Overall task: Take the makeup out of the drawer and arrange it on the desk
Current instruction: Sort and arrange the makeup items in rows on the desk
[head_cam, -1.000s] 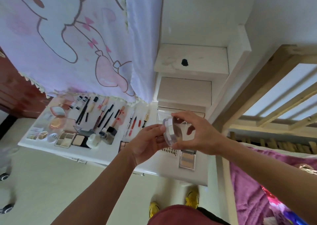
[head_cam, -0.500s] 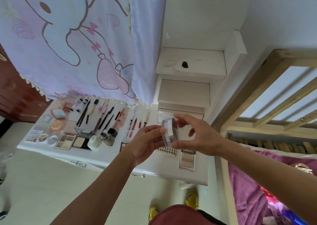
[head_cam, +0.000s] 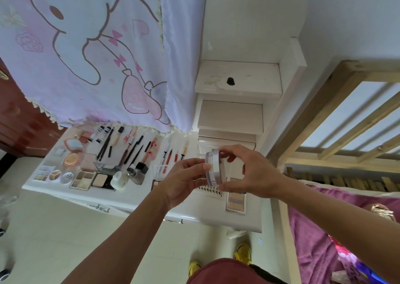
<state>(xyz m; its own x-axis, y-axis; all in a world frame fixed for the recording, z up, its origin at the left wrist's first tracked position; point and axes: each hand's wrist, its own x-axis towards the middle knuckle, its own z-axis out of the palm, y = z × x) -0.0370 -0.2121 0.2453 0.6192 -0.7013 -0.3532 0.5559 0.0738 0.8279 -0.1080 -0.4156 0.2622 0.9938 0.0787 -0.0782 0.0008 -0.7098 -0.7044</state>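
Observation:
I hold a round clear powder jar [head_cam: 213, 168] on its side above the right part of the white desk [head_cam: 138, 199]. My left hand [head_cam: 186, 179] touches its lid end with thumb and fingertips. My right hand [head_cam: 249, 173] grips the jar's body from the right, fingers curled around it. Several makeup items lie in rows on the desk: brushes and pencils [head_cam: 132, 147], palettes [head_cam: 83, 178], a peach compact [head_cam: 71, 159]. A beige palette [head_cam: 236, 201] lies on the desk under my right hand.
A cartoon-print curtain [head_cam: 86, 52] hangs over the back of the desk. White stepped shelves [head_cam: 238, 82] rise behind the jar. A wooden bed frame [head_cam: 324, 114] and a purple blanket [head_cam: 313, 229] fill the right. Drawer handles [head_cam: 101, 208] show on the desk front.
Both hands stay on the jar; it has turned slightly and lifted a little as the view shifted. Nothing on the desk has moved.

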